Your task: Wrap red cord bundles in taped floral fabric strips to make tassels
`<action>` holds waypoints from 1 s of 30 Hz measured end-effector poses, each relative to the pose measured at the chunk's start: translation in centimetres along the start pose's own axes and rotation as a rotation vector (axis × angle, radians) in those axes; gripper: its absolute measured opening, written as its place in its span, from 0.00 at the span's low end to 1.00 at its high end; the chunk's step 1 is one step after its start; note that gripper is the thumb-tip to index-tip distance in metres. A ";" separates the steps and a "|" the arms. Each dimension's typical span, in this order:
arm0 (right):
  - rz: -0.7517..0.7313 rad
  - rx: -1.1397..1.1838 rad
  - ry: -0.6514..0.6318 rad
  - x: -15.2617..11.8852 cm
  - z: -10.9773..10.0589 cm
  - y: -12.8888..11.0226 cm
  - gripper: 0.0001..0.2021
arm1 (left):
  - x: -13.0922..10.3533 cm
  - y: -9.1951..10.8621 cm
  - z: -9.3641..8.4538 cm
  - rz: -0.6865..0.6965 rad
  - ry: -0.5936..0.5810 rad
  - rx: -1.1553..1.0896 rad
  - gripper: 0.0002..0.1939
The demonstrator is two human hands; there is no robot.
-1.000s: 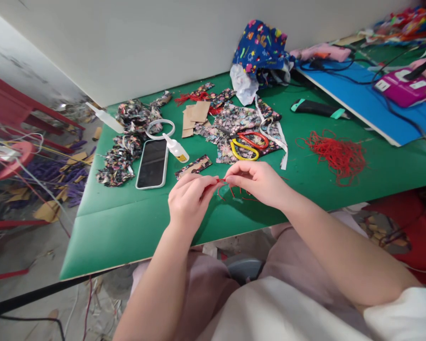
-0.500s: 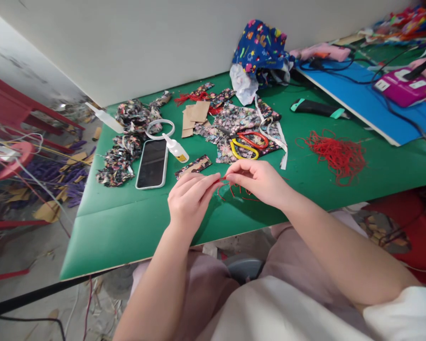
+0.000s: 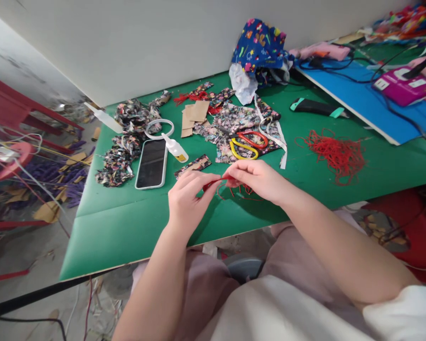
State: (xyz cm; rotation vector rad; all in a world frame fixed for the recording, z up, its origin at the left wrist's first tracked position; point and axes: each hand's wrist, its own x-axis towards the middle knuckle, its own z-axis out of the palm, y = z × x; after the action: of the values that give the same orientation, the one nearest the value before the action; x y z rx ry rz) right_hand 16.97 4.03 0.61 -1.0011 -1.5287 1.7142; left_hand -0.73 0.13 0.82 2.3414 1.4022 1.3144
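Red cords [image 3: 212,183] run between my two hands above the near part of the green table [image 3: 128,222]. My left hand [image 3: 190,196] is closed on them, thumb against fingers. My right hand [image 3: 253,177] pinches the cords at their other end, and loose strands hang below it. Just beyond my hands lie scissors [image 3: 246,144] with one red and one yellow handle, on floral fabric [image 3: 230,118]. A small floral strip with a brown piece on it [image 3: 194,166] lies close to my left hand. To the right spreads a tangled pile of red cords [image 3: 337,154].
Left of my hands are a phone [image 3: 151,163], a small white bottle [image 3: 175,149], a white ring [image 3: 159,129] and bunched floral fabric [image 3: 119,161]. Brown card pieces [image 3: 195,116] lie behind. A utility knife [image 3: 317,108] rests near a blue board [image 3: 372,102] with cables.
A larger stretch of red cord now shows between my left thumb and fingers. Both hands stay in nearly the same place; my right fingers have shifted slightly.
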 end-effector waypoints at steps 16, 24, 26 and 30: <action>0.223 0.286 -0.035 0.2 0.3 0.8 0.13 | -0.2 -0.6 0.2 0.121 -0.056 0.034 0.06; 0.205 0.188 0.019 0.1 0.4 0.3 0.09 | 0.0 -0.5 0.0 0.096 -0.059 0.028 0.07; 0.210 0.191 0.020 0.1 0.4 0.4 0.08 | 0.0 -0.4 -0.1 0.089 -0.069 0.024 0.07; 0.229 0.214 0.018 0.2 0.4 0.5 0.08 | 0.0 -0.3 -0.2 0.078 -0.068 0.027 0.06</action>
State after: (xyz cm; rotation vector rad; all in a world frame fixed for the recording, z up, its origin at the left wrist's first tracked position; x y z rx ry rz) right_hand 16.53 3.93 0.08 -1.1085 -1.2248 1.9733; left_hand -1.09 0.23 0.76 2.4566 1.3301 1.2294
